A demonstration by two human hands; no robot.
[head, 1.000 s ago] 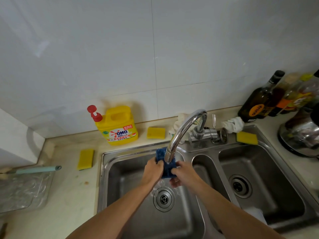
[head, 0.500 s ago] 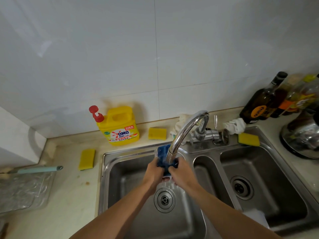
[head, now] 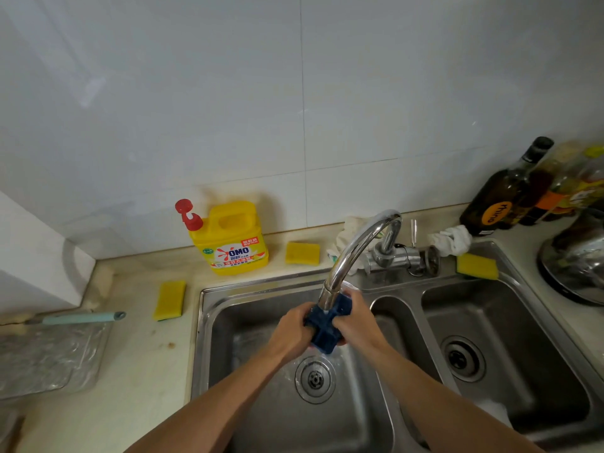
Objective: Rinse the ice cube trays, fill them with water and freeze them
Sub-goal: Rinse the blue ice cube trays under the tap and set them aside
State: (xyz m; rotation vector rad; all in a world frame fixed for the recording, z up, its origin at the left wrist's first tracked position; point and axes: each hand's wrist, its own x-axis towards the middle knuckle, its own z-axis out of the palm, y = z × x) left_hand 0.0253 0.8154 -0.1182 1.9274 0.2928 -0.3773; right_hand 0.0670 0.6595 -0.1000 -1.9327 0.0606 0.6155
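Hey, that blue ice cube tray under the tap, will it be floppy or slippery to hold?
Probably slippery: the blue ice cube tray sits right under the faucet spout, water splashing below. It seems to buckle between the left hand and right hand, so likely soft and floppy, not stiff. Small, so probably light.

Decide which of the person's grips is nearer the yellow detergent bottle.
Left. The left grip holds the blue tray below and right of the detergent bottle; the right grip holds the tray's other side, farther right.
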